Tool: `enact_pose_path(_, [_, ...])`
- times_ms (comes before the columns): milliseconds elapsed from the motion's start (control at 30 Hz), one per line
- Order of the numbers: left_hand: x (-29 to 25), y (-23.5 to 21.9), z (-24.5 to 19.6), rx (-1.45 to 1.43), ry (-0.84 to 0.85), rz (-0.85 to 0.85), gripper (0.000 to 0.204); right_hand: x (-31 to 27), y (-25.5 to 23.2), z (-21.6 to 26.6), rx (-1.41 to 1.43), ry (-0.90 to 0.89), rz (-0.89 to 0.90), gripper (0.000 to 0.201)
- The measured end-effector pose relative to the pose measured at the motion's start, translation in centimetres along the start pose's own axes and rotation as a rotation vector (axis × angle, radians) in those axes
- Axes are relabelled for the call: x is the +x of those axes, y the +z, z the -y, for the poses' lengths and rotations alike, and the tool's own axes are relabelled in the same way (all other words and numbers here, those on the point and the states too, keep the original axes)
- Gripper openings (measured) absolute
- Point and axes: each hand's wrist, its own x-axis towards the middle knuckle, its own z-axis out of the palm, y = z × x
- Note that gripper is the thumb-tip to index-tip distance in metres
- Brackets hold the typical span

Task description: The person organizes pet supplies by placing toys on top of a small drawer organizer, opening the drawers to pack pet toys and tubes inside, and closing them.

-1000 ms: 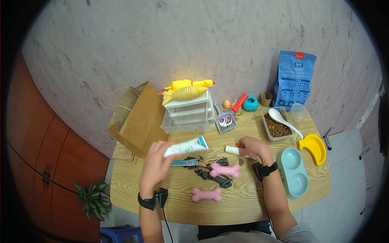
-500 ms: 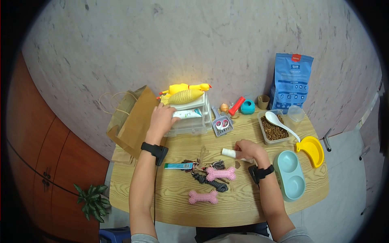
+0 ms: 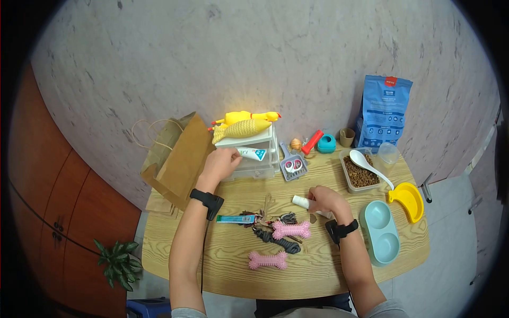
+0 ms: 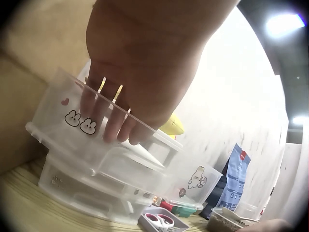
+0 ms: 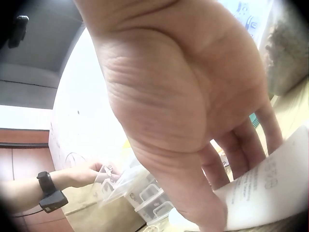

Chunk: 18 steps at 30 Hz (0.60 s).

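Up at the back of the worktop [image 3: 318, 265], my left hand [image 3: 220, 161] was at the clear drawer unit [image 3: 260, 164], fingers curled over the rim of the open top drawer [image 4: 96, 140], with a white tube [image 3: 252, 153] lying in it. Yellow rubber chickens [image 3: 246, 123] lay on top of the unit, a brown paper bag [image 3: 177, 153] just beside it on the left. Nearer me, my right hand [image 3: 324, 200] was clamped round a white tube-shaped thing [image 3: 300, 200], resting it on the wood; the right wrist view showed printed text on it. Between my arms lay two pink bone toys [image 3: 290, 229], a dark rope toy [image 3: 275, 239] and a flat teal packet [image 3: 233, 218]. Off right sat a kibble tub [image 3: 361, 172] with a white spoon [image 3: 368, 163], a twin bowl [image 3: 383, 232], a yellow dish [image 3: 409, 197] and a blue bag [image 3: 384, 111].
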Motion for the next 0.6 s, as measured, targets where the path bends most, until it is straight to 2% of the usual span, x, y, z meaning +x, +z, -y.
enact_pose_path(67, [-0.4, -0.4, -0.4, -0.085, 0.024, 0.001, 0.014, 0.0, 0.0, 0.0, -0.002, 0.004, 0.002, 0.042])
enact_pose_path(200, [0.2, -1.2, -1.4, -0.018, 0.043, 0.001, 0.02, 0.1, 0.0, 0.2, 0.013, 0.027, 0.021, 0.041])
enact_pose_path(267, [1.2, -0.2, -0.6, 0.19, 0.208, -0.037, 0.029, 0.0, -0.1, 0.2, 0.016, 0.027, 0.023, 0.042])
enact_pose_path(300, [1.8, 0.3, -0.4, 0.187, 0.205, -0.034, 0.029, 0.0, 0.0, 0.2, 0.025, 0.026, 0.021, 0.042])
enact_pose_path(367, [3.1, 0.8, -1.0, 0.454, 0.209, 0.022, 0.029, -0.1, 0.0, 0.3, 0.016, 0.021, 0.02, 0.042])
enact_pose_path(533, [3.1, 0.8, -1.8, 0.553, 0.273, 0.066, 0.017, -0.4, -0.2, 0.9, 0.041, 0.054, 0.009, 0.041])
enact_pose_path(600, [2.9, 1.1, -1.5, 0.581, 0.299, 0.098, 0.016, -0.2, 0.0, 0.9, -0.03, 0.001, -0.016, 0.04])
